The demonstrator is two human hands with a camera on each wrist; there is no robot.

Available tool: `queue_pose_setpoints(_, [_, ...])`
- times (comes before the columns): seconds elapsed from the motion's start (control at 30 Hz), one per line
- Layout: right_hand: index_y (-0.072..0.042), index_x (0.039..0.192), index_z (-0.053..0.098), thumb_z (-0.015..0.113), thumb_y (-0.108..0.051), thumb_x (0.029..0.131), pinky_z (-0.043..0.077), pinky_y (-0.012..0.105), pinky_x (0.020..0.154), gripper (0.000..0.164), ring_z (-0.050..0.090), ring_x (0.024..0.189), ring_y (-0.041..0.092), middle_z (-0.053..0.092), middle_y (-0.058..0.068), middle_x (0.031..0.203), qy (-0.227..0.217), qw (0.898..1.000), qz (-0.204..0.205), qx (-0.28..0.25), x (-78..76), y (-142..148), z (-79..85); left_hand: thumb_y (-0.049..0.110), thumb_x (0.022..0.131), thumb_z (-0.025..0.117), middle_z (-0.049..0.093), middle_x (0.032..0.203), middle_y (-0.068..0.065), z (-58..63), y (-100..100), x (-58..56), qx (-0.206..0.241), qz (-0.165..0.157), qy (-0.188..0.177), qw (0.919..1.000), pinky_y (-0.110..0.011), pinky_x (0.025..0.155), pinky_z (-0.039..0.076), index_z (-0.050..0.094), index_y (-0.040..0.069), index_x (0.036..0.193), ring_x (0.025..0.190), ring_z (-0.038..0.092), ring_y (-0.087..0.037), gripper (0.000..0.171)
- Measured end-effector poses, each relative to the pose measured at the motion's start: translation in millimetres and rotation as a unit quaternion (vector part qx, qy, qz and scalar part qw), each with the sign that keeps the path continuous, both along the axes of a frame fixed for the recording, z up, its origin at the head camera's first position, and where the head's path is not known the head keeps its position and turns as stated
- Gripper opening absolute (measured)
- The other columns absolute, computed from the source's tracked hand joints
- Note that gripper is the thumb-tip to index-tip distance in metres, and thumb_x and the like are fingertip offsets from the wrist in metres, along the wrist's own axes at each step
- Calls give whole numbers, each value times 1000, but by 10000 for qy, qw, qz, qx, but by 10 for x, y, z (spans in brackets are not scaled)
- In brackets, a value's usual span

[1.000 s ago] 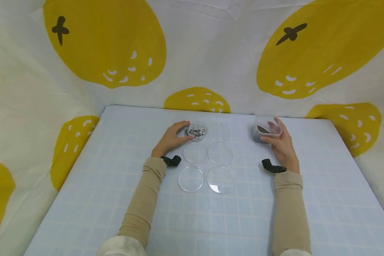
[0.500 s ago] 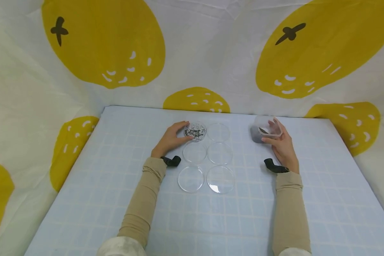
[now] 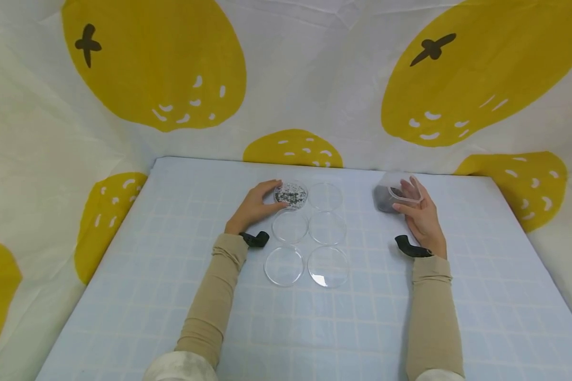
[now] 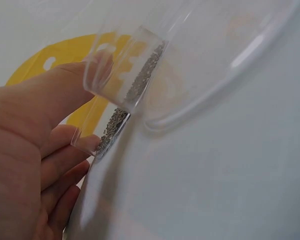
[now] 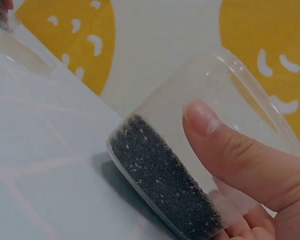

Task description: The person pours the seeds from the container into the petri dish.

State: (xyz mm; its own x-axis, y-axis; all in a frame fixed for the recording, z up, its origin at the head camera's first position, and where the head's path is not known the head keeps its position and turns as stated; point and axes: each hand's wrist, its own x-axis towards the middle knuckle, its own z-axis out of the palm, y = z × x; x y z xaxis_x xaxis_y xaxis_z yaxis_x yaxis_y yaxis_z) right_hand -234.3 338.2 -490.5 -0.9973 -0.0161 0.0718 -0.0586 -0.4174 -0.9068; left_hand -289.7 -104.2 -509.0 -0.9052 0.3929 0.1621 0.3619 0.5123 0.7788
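At the far left of the dish group, my left hand [image 3: 256, 205] pinches a clear petri dish [image 3: 292, 196] between thumb and fingers. Small dark seeds [image 4: 145, 72] lie scattered over its bottom. To the right, my right hand [image 3: 421, 217] grips a clear plastic tub [image 3: 385, 185] by its side, the thumb against the near wall. A thick layer of black seeds with a few pale ones [image 5: 157, 175] fills the tub's lower part. The tub's base is at or close to the table; contact cannot be told for sure.
More clear petri dishes stand in two columns on the checked table [image 3: 286, 328]: one dish [image 3: 326, 197] beside the seeded one, others [image 3: 328, 228] nearer, and a front pair [image 3: 329, 267]. A white curtain with yellow fruit prints [image 3: 314, 79] hangs behind the table's back edge.
The right hand has tipped the tub slightly, so its rim leans more to the right and its base shows more at left. The left hand and the dishes have stayed put.
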Motion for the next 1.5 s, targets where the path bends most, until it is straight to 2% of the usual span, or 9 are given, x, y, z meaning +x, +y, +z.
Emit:
queue_pose_setpoints(0.3, [-15, 151, 19, 49, 32, 77, 51, 23, 87, 92, 9, 143, 16, 14, 8, 157, -24, 9995, 14, 299, 7, -33, 64, 50, 78, 72, 40, 146, -1, 23, 8, 7, 54, 6, 4, 10000, -36, 113, 24, 46, 21, 139, 135, 32, -19, 73])
queue_pose_setpoints(0.5, [-19, 152, 8, 58, 26, 76, 47, 16, 89, 102, 4, 143, 14, 9, 5, 158, -363, 9911, 111, 1277, 67, -45, 248, 52, 77, 71, 40, 146, -1, 34, 11, 15, 0, 18, -52, 10000, -36, 113, 24, 46, 21, 139, 135, 32, -19, 74])
queue_pose_setpoints(0.63, [-19, 152, 2, 59, 20, 80, 25, 21, 110, 100, 1, 143, 11, 6, 1, 158, -286, 9861, 55, 1636, 104, -40, 447, 52, 78, 71, 39, 146, -1, 30, 3, 15, -35, 36, -73, 10000, -37, 113, 23, 45, 21, 140, 136, 32, -19, 74])
queue_pose_setpoints(0.73, [-19, 152, 3, 62, 10, 84, 1, 25, 115, 94, 0, 143, 10, 8, 0, 158, -94, 9835, -169, 1797, 111, -69, 605, 51, 78, 71, 39, 146, -2, 30, -2, 10, -55, 37, -46, 10000, -37, 113, 23, 45, 21, 140, 136, 32, -20, 74])
queue_pose_setpoints(0.83, [-16, 152, 3, 63, 4, 86, -2, 25, 115, 91, 2, 144, 11, 9, 2, 158, 163, 9807, -323, 1920, 99, -122, 751, 52, 78, 70, 39, 146, -2, 25, -6, 12, -30, 12, -57, 10000, -37, 113, 24, 46, 21, 140, 136, 32, -20, 74])
queue_pose_setpoints(1.1, [-8, 149, 18, 60, 8, 86, 5, 24, 116, 78, 15, 142, 14, 23, 7, 153, 849, 9783, -166, 1885, 9, -414, 1107, 54, 77, 70, 40, 146, 1, -6, -13, 11, 38, 56, -33, 10000, -37, 113, 24, 46, 21, 140, 136, 32, -18, 75])
queue_pose_setpoints(1.23, [-4, 145, 29, 61, 7, 86, 20, 25, 113, 68, 22, 140, 18, 30, 11, 150, 1088, 9763, 61, 1871, -47, -618, 1208, 54, 77, 71, 39, 146, 1, 6, 2, 12, 107, 31, -93, 9999, -37, 113, 23, 46, 22, 140, 136, 31, -19, 75])
queue_pose_setpoints(1.37, [-3, 144, 32, 62, 1, 87, 34, 23, 106, 64, 26, 139, 20, 34, 12, 148, 1007, 9701, 267, 2191, -84, -855, 1242, 54, 77, 70, 39, 146, 0, 12, 13, 13, 24, 8, -56, 10000, -37, 113, 23, 45, 21, 140, 136, 31, -19, 75])
queue_pose_setpoints(1.5, [0, 144, 31, 62, -1, 89, 32, 28, 108, 63, 25, 139, 26, 33, 17, 148, 839, 9651, 540, 2419, -117, -1070, 1153, 55, 77, 70, 40, 146, 1, 13, 13, 16, -6, 46, -80, 10000, -37, 113, 23, 46, 21, 140, 136, 31, -18, 75])
